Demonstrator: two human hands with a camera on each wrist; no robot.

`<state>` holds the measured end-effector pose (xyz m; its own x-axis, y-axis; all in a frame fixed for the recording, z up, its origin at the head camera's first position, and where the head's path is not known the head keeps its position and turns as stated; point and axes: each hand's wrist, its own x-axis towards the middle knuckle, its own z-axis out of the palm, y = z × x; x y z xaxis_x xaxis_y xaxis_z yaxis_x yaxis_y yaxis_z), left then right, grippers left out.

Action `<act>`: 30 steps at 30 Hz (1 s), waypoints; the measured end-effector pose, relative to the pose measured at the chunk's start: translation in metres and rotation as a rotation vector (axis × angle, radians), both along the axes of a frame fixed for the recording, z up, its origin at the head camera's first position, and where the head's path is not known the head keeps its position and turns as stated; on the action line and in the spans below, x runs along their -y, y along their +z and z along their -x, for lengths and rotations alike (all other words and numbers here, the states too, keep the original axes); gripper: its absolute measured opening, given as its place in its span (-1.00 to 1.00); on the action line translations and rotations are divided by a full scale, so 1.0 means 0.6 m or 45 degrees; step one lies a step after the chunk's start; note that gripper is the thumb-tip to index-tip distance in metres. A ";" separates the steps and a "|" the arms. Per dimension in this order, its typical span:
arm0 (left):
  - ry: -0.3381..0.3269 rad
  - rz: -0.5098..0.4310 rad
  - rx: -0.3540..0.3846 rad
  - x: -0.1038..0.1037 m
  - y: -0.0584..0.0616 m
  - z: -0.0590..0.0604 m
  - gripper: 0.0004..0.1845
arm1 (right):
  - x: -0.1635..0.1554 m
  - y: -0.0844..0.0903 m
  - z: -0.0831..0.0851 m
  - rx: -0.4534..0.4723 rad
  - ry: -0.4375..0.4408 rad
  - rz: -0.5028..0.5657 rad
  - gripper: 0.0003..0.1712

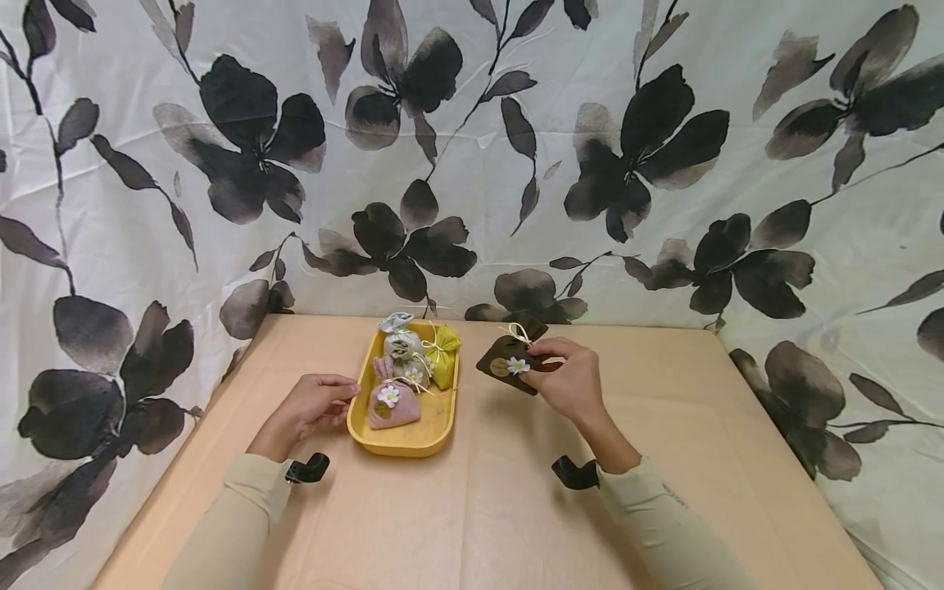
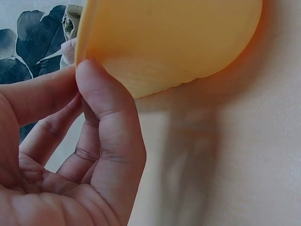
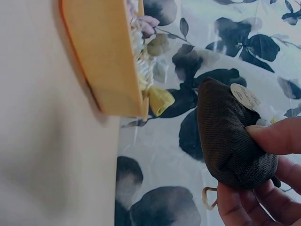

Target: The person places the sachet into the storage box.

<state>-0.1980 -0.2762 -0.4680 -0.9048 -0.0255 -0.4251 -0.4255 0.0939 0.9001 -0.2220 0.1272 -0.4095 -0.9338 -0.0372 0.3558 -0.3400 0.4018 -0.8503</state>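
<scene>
My left hand (image 1: 313,406) pinches the left rim of a yellow tray (image 1: 435,422); the left wrist view shows the thumb (image 2: 110,113) against the tray's outer wall (image 2: 174,37). Inside the tray lie a pink pouch (image 1: 398,415) with a white flower, a yellow-green pouch (image 1: 444,360), a grey-blue pouch (image 1: 398,340) and a beige one (image 1: 415,373), partly hidden. To the tray's right, my right hand (image 1: 575,383) holds a dark brown drawstring pouch (image 1: 492,351) above the table. It bears a round label (image 3: 244,96), a white flower and a pale cord.
The tray and both hands are over a light wooden-looking table (image 1: 509,508). Behind it hangs a white cloth (image 1: 516,221) with dark flowers. A black wrist mount (image 1: 308,469) sits on the left wrist, another mount (image 1: 575,473) on the right.
</scene>
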 end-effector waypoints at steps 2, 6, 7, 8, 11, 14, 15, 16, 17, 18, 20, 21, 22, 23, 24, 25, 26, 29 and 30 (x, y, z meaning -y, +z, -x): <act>0.002 0.004 0.004 0.001 -0.001 0.001 -0.58 | 0.007 0.003 -0.003 -0.018 0.010 0.004 -0.70; 0.005 -0.003 -0.006 0.002 -0.004 0.002 -0.59 | 0.019 0.008 -0.010 -0.052 0.032 -0.018 -0.71; 0.005 -0.007 -0.010 0.002 -0.004 0.002 -0.60 | 0.022 0.009 -0.011 -0.063 0.038 -0.028 -0.71; 0.005 -0.011 -0.013 0.002 -0.005 0.002 -0.60 | 0.025 0.010 -0.012 -0.074 0.044 -0.036 -0.72; -0.002 -0.021 -0.020 0.002 -0.006 0.001 -0.60 | 0.035 0.012 -0.015 -0.104 0.064 -0.041 -0.72; -0.005 -0.027 -0.022 0.002 -0.006 0.001 -0.58 | 0.044 0.014 -0.018 -0.121 0.084 -0.033 -0.71; -0.004 -0.029 -0.022 0.002 -0.005 0.001 -0.58 | 0.047 0.014 -0.018 -0.124 0.087 -0.033 -0.71; -0.005 -0.030 -0.022 0.002 -0.005 0.001 -0.57 | 0.049 0.014 -0.019 -0.128 0.089 -0.035 -0.71; -0.004 -0.030 -0.024 0.001 -0.004 0.001 -0.58 | 0.051 0.014 -0.020 -0.132 0.093 -0.035 -0.71; -0.003 -0.031 -0.025 0.001 -0.004 0.001 -0.58 | 0.053 0.014 -0.021 -0.134 0.095 -0.037 -0.72; -0.003 -0.031 -0.026 0.001 -0.004 0.001 -0.58 | 0.058 0.014 -0.022 -0.139 0.098 -0.039 -0.73; -0.001 -0.033 -0.025 0.001 -0.004 0.001 -0.59 | 0.060 0.014 -0.022 -0.140 0.099 -0.040 -0.73; -0.001 -0.034 -0.026 0.001 -0.004 0.001 -0.59 | 0.062 0.015 -0.023 -0.143 0.100 -0.043 -0.73; -0.001 -0.033 -0.025 0.001 -0.005 0.001 -0.59 | 0.065 0.015 -0.024 -0.149 0.102 -0.046 -0.73; -0.002 -0.031 -0.026 0.001 -0.005 0.001 -0.59 | 0.067 0.015 -0.024 -0.157 0.102 -0.050 -0.73; 0.000 -0.029 -0.026 0.001 -0.005 0.001 -0.60 | 0.069 0.015 -0.025 -0.166 0.103 -0.052 -0.73; -0.001 -0.027 -0.026 0.001 -0.006 0.001 -0.60 | 0.072 0.015 -0.026 -0.182 0.105 -0.053 -0.73; 0.004 -0.021 -0.025 0.001 -0.006 0.001 -0.60 | 0.078 0.013 -0.027 -0.232 0.112 -0.058 -0.73; 0.003 -0.020 -0.026 0.000 -0.006 0.000 -0.60 | 0.080 0.012 -0.028 -0.245 0.115 -0.057 -0.73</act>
